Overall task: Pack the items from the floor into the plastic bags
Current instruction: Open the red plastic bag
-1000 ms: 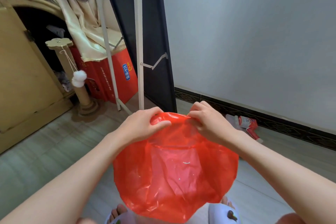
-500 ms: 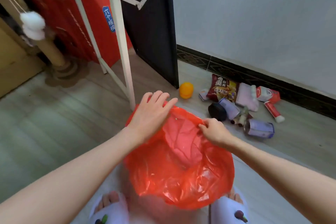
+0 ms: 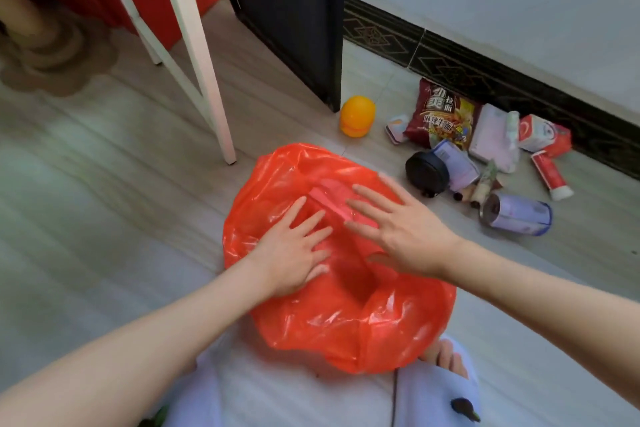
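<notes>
Both hands, left hand [image 3: 291, 260] and right hand [image 3: 405, 232], have released the rim pinched earlier; fingers now spread flat on the red plastic bag [image 3: 332, 315] on the floor [image 3: 104, 184]. Beyond the bag, noodle packet [image 3: 440, 114] reads "拉面 麻辣牛面".

Red plastic bag [image 3: 346, 315], crumpled, mouth spread open, set on the grey floor [image 3: 104, 184] in front of two pale slippers [image 3: 440, 388]. Left hand [image 3: 294, 253] and right hand [image 3: 405, 236], both with fingers spread flat, are placed inside the bag's mouth; nothing is gripped. Items are gathered on the floor near the dark skirting [image 3: 485, 69]: yellow capsule [image 3: 357, 116], noodle packet [image 3: 440, 114], black round case [image 3: 427, 172], pale wipes pack [image 3: 493, 139], red-and-white carton [image 3: 542, 133], red tube [image 3: 550, 175], lilac can [image 3: 517, 215] lying on its side. A white frame leg [image 3: 197, 55] is seen left of the bag.
</notes>
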